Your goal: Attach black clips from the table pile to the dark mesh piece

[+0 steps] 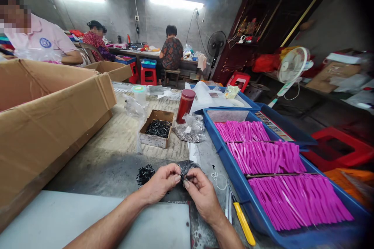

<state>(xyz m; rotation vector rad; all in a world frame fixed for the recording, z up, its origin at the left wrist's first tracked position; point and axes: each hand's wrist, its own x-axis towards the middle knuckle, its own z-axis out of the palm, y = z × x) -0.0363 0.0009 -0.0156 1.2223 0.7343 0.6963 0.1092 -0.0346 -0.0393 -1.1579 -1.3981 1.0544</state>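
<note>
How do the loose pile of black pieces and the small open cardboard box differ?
The loose pile of black pieces lies uncontained beside the left hand; the open cardboard box has walls around its contents. The pile sits nearer; the box stands farther off. Both show black pieces.

Dark, crumpled plastic bag [186, 166] between the fingers [171, 170]

Has two lit tube lights [176, 2] on the grey back wall [125, 19]. Below, seats a co-worker [172, 53] on a wooden stool [172, 72] at a long workbench [131, 51], and another person [92, 39] in red farther left. Has a black fan [217, 42] beside a dark wooden cabinet [229, 56], a white fan [293, 66] to its right, and a red plastic stool [339, 151] below.
</note>
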